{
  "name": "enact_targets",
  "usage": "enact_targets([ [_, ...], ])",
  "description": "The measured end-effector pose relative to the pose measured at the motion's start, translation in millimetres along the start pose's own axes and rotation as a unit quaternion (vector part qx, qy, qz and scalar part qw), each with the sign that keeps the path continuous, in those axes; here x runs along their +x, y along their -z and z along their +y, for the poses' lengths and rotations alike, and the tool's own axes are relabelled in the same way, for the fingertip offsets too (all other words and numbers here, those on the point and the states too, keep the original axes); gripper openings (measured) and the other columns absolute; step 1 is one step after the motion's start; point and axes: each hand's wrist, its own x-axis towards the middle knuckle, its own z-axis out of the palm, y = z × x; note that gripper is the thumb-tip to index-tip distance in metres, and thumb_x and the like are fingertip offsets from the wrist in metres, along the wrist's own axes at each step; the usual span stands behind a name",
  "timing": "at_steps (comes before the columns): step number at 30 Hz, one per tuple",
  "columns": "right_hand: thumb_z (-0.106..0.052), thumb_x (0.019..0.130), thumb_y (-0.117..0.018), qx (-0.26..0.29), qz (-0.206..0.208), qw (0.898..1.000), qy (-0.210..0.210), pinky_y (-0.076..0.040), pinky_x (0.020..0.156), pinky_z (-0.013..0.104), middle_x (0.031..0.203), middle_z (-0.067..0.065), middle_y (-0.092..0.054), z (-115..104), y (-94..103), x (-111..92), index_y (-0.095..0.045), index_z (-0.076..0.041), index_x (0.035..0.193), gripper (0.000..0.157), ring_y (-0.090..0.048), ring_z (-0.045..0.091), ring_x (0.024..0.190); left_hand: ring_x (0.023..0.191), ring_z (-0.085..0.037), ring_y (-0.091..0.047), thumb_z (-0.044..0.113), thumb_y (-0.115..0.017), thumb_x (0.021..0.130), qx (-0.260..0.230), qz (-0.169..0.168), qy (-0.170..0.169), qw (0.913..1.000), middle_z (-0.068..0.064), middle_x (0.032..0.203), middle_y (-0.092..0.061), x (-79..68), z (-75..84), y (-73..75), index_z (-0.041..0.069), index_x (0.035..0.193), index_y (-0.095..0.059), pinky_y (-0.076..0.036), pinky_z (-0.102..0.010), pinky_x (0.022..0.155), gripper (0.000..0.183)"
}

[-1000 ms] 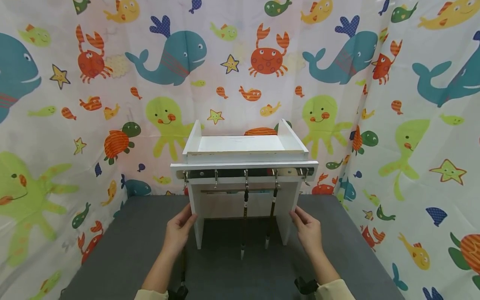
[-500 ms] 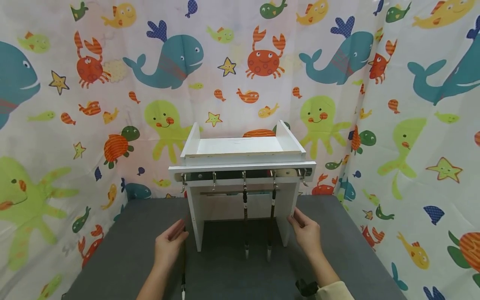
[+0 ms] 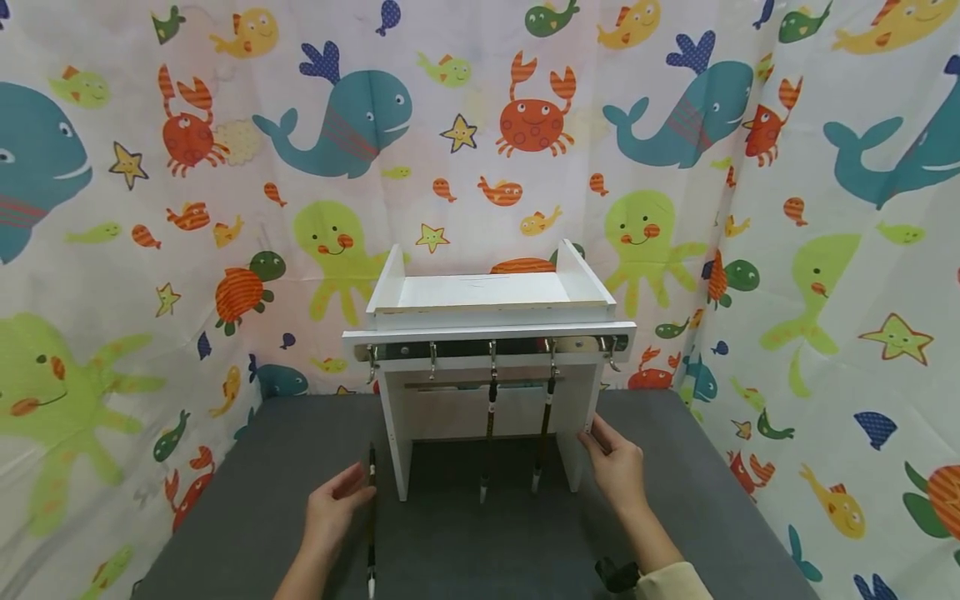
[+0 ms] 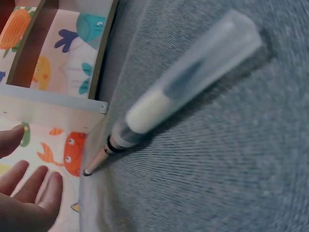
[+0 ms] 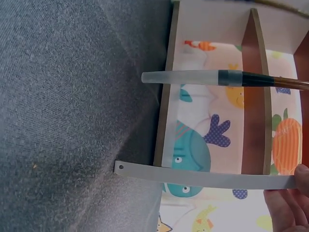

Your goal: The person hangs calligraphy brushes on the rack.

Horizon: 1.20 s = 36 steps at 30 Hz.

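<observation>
A white wooden rack (image 3: 483, 317) stands in the middle of the table, with a metal strip of several hooks along its front. Two calligraphy brushes hang from it, a middle brush (image 3: 491, 408) and a right brush (image 3: 546, 425). My right hand (image 3: 618, 462) pinches the front edge of the right side panel (image 5: 207, 178) between thumb and fingers. Left of the rack, a third calligraphy brush (image 3: 372, 525) with a clear cap (image 4: 212, 60) lies on the table. Beside this brush is my left hand (image 3: 330, 508), fingers apart and holding nothing.
A grey cloth covers the table (image 3: 300, 450). Behind and at both sides hangs a white curtain (image 3: 465, 200) printed with sea animals. By my right wrist a dark strap (image 3: 617, 575) shows.
My left hand has let go of the left side panel and moved down and left to the lying brush. The hanging brushes swing slightly. My right hand keeps its grip on the rack.
</observation>
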Motion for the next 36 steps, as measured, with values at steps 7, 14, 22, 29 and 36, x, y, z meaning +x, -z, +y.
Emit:
enact_targets([
  [7, -0.007, 0.090, -0.075, -0.003, 0.005, 1.000, 0.006, -0.060, 0.082, 0.037, 0.121, 0.018, -0.071, 1, -2.3, -3, -0.067, -0.004, 0.132, 0.042, -0.071, 0.029, 0.108, 0.130, -0.046, -0.052, 0.013, -0.081, 0.085, 0.063, -0.024, 0.012, 0.9976, -0.028, 0.140, -0.056, 0.8, -12.7, -1.6, -0.001, 0.143, -0.054, -0.047, -0.056, 0.106, 0.065],
  [14, -0.005, 0.089, -0.076, 0.007, 0.007, 1.000, 0.018, -0.052, 0.078, 0.007, 0.118, 0.018, -0.072, 0, -2.3, -4, -0.068, -0.003, 0.130, 0.042, -0.072, 0.029, 0.105, 0.135, -0.052, -0.043, 0.004, -0.082, 0.081, 0.094, -0.040, 0.026, 0.9944, -0.031, 0.147, -0.048, 4.2, -21.5, -5.0, -0.003, 0.142, -0.053, -0.040, -0.062, 0.110, 0.068],
  [22, -0.003, 0.089, -0.076, 0.011, 0.017, 0.999, 0.032, -0.051, 0.077, 0.005, 0.116, 0.019, -0.072, 1, -4.7, -1, -0.068, -0.003, 0.129, 0.041, -0.072, 0.031, 0.103, 0.125, -0.051, -0.053, -0.004, -0.083, 0.073, 0.136, -0.019, 0.017, 0.9904, -0.033, 0.134, -0.057, 6.5, -25.2, -7.6, -0.005, 0.139, -0.056, -0.047, -0.060, 0.103, 0.071],
  [29, 0.000, 0.088, -0.076, 0.008, 0.024, 0.999, 0.048, -0.053, 0.077, 0.008, 0.115, 0.022, -0.072, 1, -4.9, 1, -0.069, -0.001, 0.127, 0.040, -0.072, 0.033, 0.101, 0.108, -0.042, -0.060, -0.006, -0.081, 0.065, 0.181, 0.026, -0.010, 0.9830, -0.024, 0.114, -0.069, 9.1, -26.7, -13.0, -0.002, 0.132, -0.064, -0.052, -0.054, 0.091, 0.069],
  [36, -0.002, 0.089, -0.076, -0.002, 0.024, 0.999, 0.041, -0.045, 0.075, -0.002, 0.114, 0.020, -0.073, 1, -2.7, -1, -0.069, -0.002, 0.128, 0.040, -0.073, 0.031, 0.100, 0.103, -0.040, -0.063, 0.002, -0.074, 0.072, 0.188, 0.063, -0.017, 0.9800, -0.022, 0.108, -0.072, 13.9, -28.5, -12.2, -0.005, 0.122, -0.069, -0.053, -0.052, 0.086, 0.050],
])
